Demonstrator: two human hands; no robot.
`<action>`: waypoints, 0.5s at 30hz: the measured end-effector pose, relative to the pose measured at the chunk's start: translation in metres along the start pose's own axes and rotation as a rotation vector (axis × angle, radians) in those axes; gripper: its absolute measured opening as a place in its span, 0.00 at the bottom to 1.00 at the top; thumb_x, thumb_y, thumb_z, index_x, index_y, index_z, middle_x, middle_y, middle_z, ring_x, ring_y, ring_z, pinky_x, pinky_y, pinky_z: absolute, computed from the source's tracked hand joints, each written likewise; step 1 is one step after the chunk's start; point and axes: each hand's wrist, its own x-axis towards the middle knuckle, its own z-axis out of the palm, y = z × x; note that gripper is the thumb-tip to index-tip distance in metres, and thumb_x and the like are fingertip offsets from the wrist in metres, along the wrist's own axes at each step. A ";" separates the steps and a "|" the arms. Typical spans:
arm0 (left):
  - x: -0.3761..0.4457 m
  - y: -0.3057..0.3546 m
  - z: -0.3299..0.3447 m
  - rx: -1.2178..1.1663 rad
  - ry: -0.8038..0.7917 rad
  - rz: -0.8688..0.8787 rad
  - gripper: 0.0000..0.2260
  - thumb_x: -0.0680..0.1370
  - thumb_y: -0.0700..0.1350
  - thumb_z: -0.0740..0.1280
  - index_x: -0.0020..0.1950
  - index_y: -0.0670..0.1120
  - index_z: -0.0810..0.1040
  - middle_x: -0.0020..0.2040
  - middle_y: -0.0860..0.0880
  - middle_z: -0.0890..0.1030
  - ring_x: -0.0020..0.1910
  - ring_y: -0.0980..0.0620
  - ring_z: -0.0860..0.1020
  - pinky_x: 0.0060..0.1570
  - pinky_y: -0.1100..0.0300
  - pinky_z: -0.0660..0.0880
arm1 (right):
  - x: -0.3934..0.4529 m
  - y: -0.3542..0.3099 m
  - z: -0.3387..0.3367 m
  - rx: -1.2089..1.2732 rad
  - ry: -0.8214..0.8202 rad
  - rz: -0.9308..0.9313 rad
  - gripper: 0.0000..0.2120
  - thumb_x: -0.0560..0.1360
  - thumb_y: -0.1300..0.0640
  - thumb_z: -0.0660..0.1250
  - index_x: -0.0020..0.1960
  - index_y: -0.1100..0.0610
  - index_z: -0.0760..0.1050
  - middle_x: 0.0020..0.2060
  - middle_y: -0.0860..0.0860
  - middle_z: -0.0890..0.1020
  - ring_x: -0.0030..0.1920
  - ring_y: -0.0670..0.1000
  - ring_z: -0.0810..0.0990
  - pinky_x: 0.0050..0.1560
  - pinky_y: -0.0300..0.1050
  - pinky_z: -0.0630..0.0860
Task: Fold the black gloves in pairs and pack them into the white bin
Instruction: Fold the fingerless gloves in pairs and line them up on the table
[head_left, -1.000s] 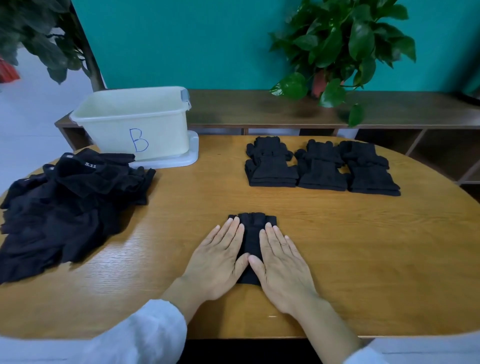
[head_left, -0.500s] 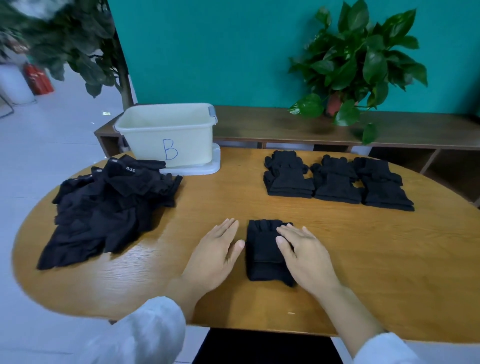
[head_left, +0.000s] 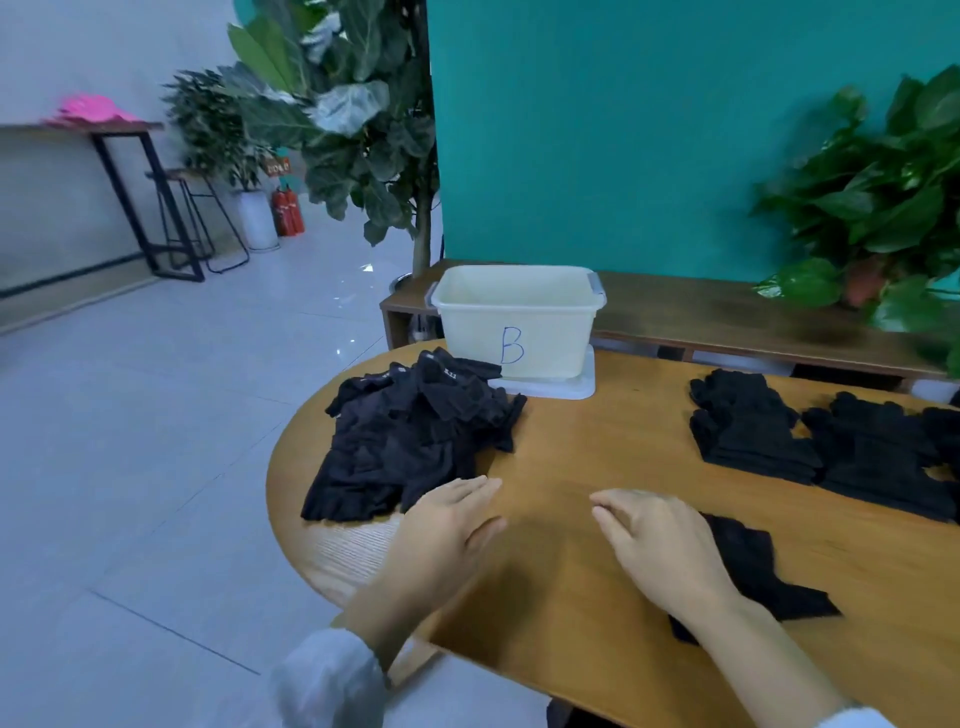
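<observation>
A loose heap of black gloves (head_left: 415, 436) lies on the left end of the wooden table (head_left: 597, 457). Behind it stands the white bin (head_left: 519, 322), marked "B", on its lid. Stacks of folded glove pairs (head_left: 831, 447) sit at the right. A folded black pair (head_left: 753, 566) lies near the front edge, partly under my right wrist. My left hand (head_left: 447, 525) is flat and holds nothing, its fingertips close to the heap. My right hand (head_left: 660, 540) hovers with relaxed fingers, left of the folded pair.
A low wooden shelf (head_left: 753, 317) runs behind the table with a potted plant (head_left: 883, 218) on it. A tall leafy plant (head_left: 353, 130) stands behind the bin. The table's rounded left edge drops to tiled floor (head_left: 156, 441).
Both hands have left the folded pair and shifted left toward the heap. The camera has swung left, so the folded stacks now lie at the right edge.
</observation>
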 end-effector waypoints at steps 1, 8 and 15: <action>0.000 -0.009 -0.003 0.014 0.020 -0.003 0.23 0.78 0.58 0.58 0.61 0.45 0.82 0.57 0.49 0.84 0.56 0.50 0.82 0.58 0.61 0.69 | 0.005 -0.006 0.003 -0.003 -0.018 -0.019 0.12 0.81 0.50 0.61 0.61 0.49 0.80 0.55 0.45 0.83 0.55 0.47 0.80 0.54 0.44 0.75; 0.030 -0.053 -0.040 0.009 0.175 -0.093 0.16 0.80 0.49 0.65 0.67 0.48 0.78 0.63 0.52 0.80 0.63 0.53 0.76 0.63 0.62 0.68 | 0.061 -0.036 0.021 -0.044 -0.066 -0.098 0.11 0.81 0.51 0.59 0.53 0.52 0.80 0.47 0.47 0.84 0.48 0.49 0.80 0.48 0.48 0.77; 0.108 -0.089 -0.067 -0.035 0.206 -0.169 0.11 0.82 0.49 0.62 0.61 0.49 0.79 0.55 0.53 0.81 0.55 0.52 0.77 0.51 0.63 0.70 | 0.141 -0.058 0.031 -0.036 -0.077 -0.097 0.12 0.81 0.54 0.57 0.39 0.54 0.70 0.33 0.51 0.74 0.37 0.54 0.72 0.37 0.47 0.68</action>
